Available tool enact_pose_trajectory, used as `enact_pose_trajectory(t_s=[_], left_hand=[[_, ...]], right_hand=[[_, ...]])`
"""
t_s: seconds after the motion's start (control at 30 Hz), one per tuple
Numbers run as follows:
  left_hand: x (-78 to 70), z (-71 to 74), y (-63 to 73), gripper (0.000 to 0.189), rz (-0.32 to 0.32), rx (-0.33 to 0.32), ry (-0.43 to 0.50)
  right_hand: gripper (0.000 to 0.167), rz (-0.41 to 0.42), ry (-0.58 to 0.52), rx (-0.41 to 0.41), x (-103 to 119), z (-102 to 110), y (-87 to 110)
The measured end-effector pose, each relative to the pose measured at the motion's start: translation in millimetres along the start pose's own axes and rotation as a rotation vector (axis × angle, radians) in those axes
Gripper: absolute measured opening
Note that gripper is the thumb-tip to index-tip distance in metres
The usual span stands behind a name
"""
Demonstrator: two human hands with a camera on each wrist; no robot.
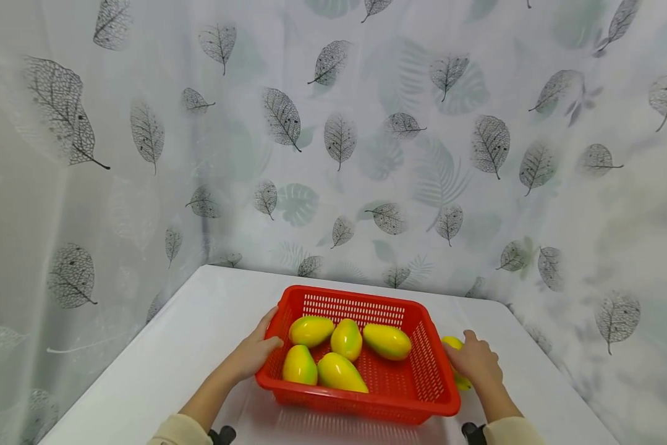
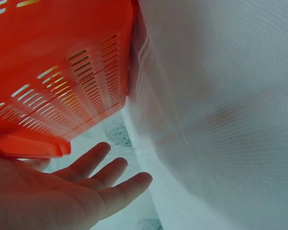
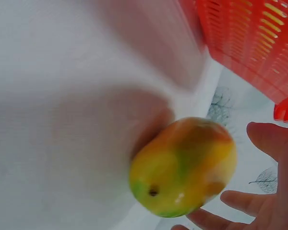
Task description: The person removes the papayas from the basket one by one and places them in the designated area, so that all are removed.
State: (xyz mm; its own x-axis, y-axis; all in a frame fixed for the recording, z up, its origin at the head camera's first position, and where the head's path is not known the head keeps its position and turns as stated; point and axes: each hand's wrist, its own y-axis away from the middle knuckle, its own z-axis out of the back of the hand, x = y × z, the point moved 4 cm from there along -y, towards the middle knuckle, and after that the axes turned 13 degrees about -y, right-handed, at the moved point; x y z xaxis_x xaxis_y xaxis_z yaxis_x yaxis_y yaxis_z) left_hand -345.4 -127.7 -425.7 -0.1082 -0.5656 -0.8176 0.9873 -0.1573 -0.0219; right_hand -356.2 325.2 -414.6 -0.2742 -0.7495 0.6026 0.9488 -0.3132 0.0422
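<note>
A red plastic basket (image 1: 366, 405) with slotted walls stands on the white table, several yellow-green mangoes (image 1: 339, 372) inside it. At its left side my left hand (image 1: 253, 353) has the thumb over the rim. The left wrist view shows the other fingers (image 2: 120, 189) of this hand spread and extended outside the wall. Beyond the basket's right side lies a loose mango (image 3: 182, 167), partly covered by my right hand (image 1: 475, 361) in the head view. The right wrist view has that hand's fingers loosely spread beside the mango, its thumb apart from it.
The white table (image 1: 216, 303) reaches back to a leaf-patterned curtain (image 1: 339, 185), which also hangs along the left and right. The basket's right wall stands between the loose mango and the mangoes inside.
</note>
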Motion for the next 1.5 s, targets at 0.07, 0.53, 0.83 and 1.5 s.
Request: enact_pose_trajectory(t_s=[0.07, 0.53, 0.83, 1.5], left_hand=[[0.2, 0.0, 0.3, 0.086, 0.005, -0.001, -0.002], [-2.5, 4.1, -1.5, 0.084, -0.005, 0.010, -0.015], [1.8, 2.3, -4.5, 0.082, 0.015, 0.017, 0.001], [-0.9, 2.4, -3.1, 0.082, 0.006, 0.015, 0.010]], right_hand=[[0.088, 0.006, 0.012, -0.012, 6, 1, 1.0], [0.079, 0.145, -0.058, -0.120, 65, 15, 22.8], [0.074, 0.374, -0.016, -0.006, 126, -10, 62.5], [0.072, 0.438, -0.077, 0.230, 162, -57, 92.1]])
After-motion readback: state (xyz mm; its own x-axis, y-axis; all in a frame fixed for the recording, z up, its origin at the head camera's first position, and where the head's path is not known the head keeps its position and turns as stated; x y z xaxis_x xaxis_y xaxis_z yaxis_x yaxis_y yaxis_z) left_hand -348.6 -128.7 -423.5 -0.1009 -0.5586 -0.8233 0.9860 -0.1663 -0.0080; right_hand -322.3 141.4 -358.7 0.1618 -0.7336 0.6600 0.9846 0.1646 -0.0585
